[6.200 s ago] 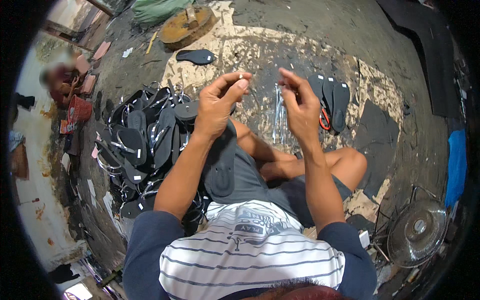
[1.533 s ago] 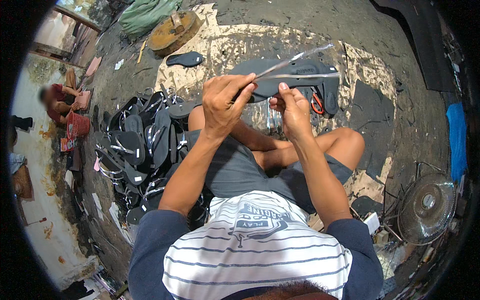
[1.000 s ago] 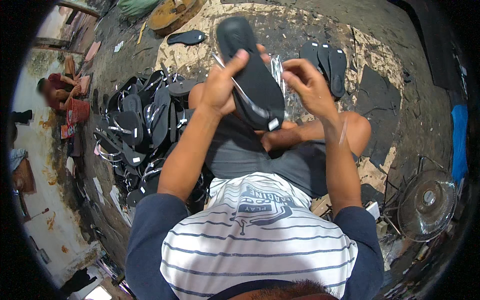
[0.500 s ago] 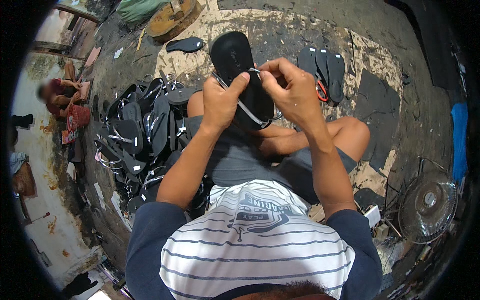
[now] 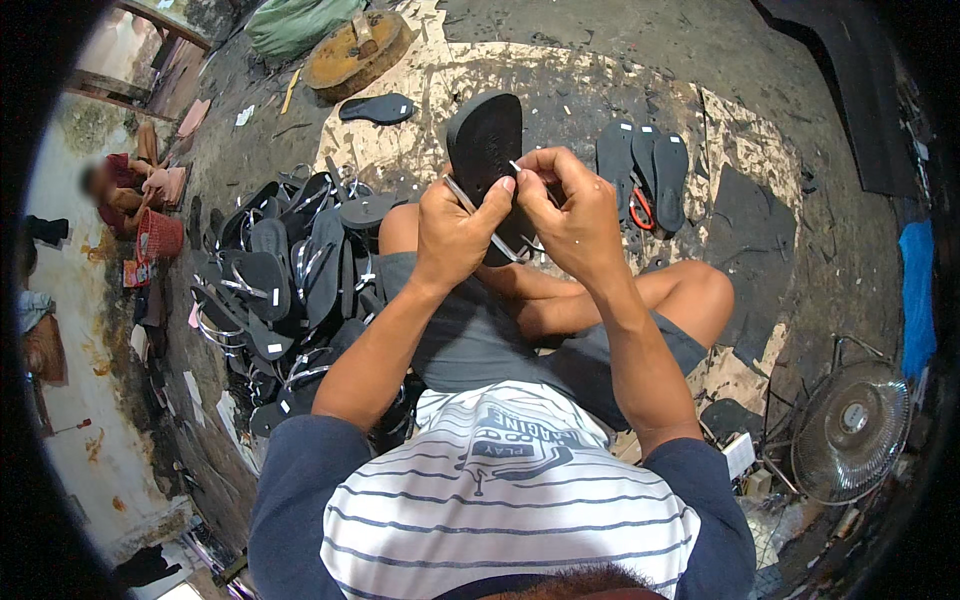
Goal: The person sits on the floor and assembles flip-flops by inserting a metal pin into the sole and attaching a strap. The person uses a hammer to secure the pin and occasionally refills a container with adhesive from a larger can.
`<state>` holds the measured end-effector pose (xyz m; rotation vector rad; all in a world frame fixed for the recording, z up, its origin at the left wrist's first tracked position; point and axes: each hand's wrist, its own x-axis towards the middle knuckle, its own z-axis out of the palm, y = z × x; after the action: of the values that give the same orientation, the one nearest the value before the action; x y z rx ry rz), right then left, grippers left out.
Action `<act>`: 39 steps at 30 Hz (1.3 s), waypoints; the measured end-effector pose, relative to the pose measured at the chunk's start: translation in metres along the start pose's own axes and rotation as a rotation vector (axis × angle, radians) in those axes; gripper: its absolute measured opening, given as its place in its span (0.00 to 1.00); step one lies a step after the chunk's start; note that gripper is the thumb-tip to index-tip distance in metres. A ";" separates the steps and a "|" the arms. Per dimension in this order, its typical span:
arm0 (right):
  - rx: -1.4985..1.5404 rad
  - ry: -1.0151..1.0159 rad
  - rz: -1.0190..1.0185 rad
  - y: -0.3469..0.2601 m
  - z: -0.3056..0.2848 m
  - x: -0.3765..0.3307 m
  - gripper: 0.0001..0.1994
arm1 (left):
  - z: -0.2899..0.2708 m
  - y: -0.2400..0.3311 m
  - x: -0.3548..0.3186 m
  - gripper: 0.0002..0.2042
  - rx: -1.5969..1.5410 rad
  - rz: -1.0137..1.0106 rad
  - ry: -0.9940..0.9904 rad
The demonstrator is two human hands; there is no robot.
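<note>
The person sits cross-legged on the floor and holds a black flip-flop sole (image 5: 487, 150) raised in front of the chest, its upper end pointing away from the body. The left hand (image 5: 455, 228) is closed around the sole's lower left edge, with the thumb pressed against a pale strap (image 5: 478, 215) that runs across the sole. The right hand (image 5: 567, 205) is pinched on the same strap at the sole's right edge, fingers curled; the two hands nearly touch. A large pile of finished black flip-flops (image 5: 290, 275) lies on the floor just beside the left knee. Three black soles (image 5: 642, 165) lie side by side on the floor beyond the right knee. A small fan (image 5: 850, 430) stands at lower right.
</note>
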<state>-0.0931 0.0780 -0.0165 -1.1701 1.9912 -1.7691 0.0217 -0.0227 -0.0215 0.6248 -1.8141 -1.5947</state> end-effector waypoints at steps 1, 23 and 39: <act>-0.003 0.000 -0.003 0.000 0.000 -0.002 0.06 | 0.001 -0.003 0.000 0.07 0.003 0.025 0.002; -0.093 -0.014 -0.011 0.016 0.006 -0.004 0.08 | 0.006 -0.021 -0.005 0.12 0.112 0.020 0.040; 0.235 -0.102 0.227 0.024 -0.003 -0.003 0.12 | 0.003 -0.006 0.003 0.33 0.249 0.106 -0.273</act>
<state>-0.1023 0.0810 -0.0389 -0.9031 1.7257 -1.7340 0.0175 -0.0237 -0.0273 0.4255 -2.2318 -1.4518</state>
